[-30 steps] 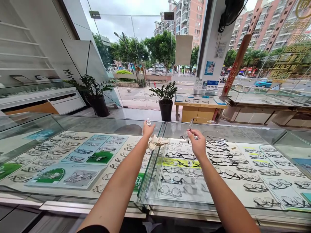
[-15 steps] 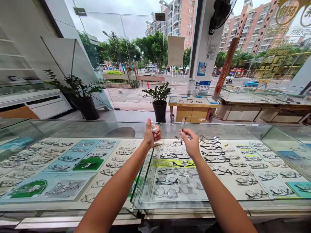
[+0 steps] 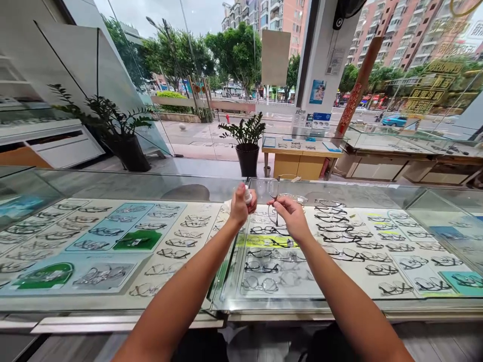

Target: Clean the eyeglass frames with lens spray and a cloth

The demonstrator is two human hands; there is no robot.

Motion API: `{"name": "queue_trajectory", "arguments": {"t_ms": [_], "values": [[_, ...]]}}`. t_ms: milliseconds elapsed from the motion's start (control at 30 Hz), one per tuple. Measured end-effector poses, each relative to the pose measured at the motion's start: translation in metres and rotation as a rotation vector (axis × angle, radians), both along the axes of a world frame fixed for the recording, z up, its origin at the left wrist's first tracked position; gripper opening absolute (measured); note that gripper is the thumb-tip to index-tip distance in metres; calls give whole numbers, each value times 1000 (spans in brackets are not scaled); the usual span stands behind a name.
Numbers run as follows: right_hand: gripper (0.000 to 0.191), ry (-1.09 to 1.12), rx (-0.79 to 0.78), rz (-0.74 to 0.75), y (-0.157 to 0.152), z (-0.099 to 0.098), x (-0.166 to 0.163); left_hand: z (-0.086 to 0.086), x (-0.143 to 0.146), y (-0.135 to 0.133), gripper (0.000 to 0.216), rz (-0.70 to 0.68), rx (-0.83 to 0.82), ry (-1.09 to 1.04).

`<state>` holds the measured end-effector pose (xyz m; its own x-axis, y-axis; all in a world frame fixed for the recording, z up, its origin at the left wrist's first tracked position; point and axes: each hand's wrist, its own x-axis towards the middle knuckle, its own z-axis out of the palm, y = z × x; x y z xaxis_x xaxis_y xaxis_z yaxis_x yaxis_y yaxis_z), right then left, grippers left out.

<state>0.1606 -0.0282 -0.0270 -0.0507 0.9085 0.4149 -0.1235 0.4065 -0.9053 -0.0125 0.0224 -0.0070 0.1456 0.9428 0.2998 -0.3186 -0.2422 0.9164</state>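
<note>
My left hand (image 3: pixel 241 208) is closed around a small white spray bottle (image 3: pixel 247 194), its nozzle turned toward the right. My right hand (image 3: pixel 290 217) pinches a pair of thin-framed glasses (image 3: pixel 274 193) by the frame, holding them up just right of the bottle. Both hands hover close together above the glass display counter (image 3: pixel 211 188). A pale cloth (image 3: pixel 228 204) peeks out behind my left hand, lying on the glass.
Under the counter glass lie several rows of glasses (image 3: pixel 339 241) on trays and coloured cards (image 3: pixel 138 240). Beyond the counter stand two potted plants (image 3: pixel 247 146), a wooden table (image 3: pixel 302 161), more glass cases at right (image 3: pixel 411 146) and shop windows facing a street.
My left hand lifted the spray bottle off the counter and brought it toward the glasses. My right hand turned the glasses so the lenses face the bottle. The view tilted down slightly.
</note>
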Motion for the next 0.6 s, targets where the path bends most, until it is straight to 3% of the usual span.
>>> {"name": "queue_trajectory", "arguments": {"t_ms": [267,600], "values": [[32,5,-53,81,-9,4,-8,-12,7,2,81,220,220,206],[30,-24,-51,157,-16,2,-15,-26,4,10,74,295,336,335]]}}
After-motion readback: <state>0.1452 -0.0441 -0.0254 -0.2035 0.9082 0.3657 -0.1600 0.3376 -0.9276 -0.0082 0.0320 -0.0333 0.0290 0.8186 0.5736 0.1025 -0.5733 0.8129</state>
